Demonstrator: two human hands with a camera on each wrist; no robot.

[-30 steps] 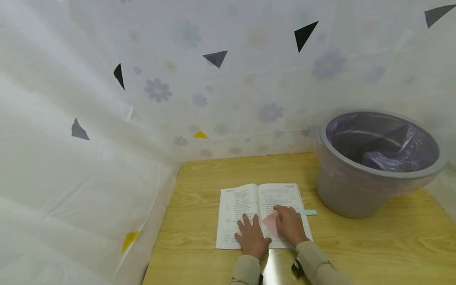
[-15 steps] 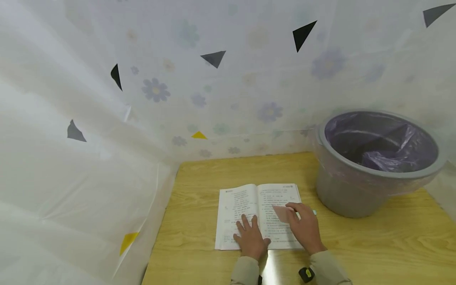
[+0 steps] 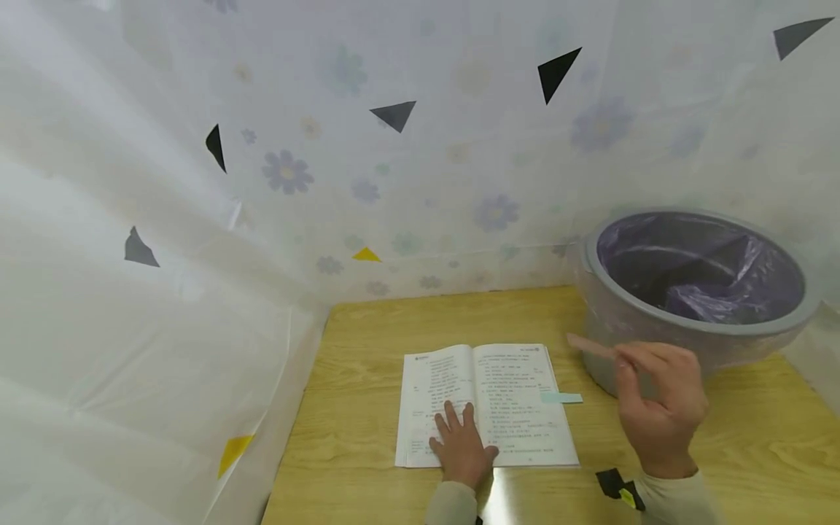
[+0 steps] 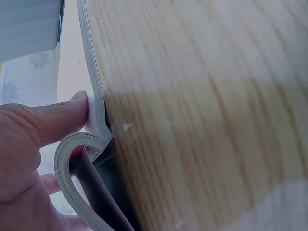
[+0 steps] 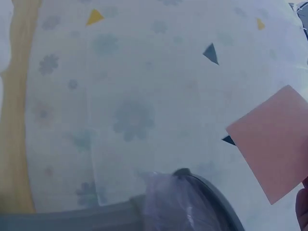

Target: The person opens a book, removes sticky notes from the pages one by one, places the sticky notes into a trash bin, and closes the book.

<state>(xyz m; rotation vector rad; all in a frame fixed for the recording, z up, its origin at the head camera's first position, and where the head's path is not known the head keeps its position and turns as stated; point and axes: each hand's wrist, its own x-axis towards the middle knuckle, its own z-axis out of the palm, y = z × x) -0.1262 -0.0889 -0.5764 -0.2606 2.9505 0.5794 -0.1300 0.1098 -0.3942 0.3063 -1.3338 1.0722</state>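
Note:
An open book (image 3: pixel 512 408) with printed pages lies on the wooden table. My left hand (image 3: pixel 461 446) rests on its lower left page, fingers spread, the thumb near the spine. In the left wrist view the thumb (image 4: pixel 67 115) presses beside the curved spine end. Between thumb and fingers my right hand (image 3: pixel 666 401) pinches a pink sticky note (image 3: pixel 587 345), raised to the right of the book and in front of the bin. The right wrist view shows the square pink note with only a bit of a fingertip (image 5: pixel 302 209). A light blue strip (image 3: pixel 562 398) sticks out from the right page.
A large grey bin (image 3: pixel 593 292) lined with a purple plastic bag (image 3: pixel 715 300) stands on the table (image 3: pixel 367 408) at the back right. Behind and to the left hang whitish sheets (image 3: pixel 420 182) with flower prints and triangles.
My right hand has lifted the pink sticky note off the right page and carried it right and up toward the bin. The blue strip is uncovered again. My left hand stays on the book.

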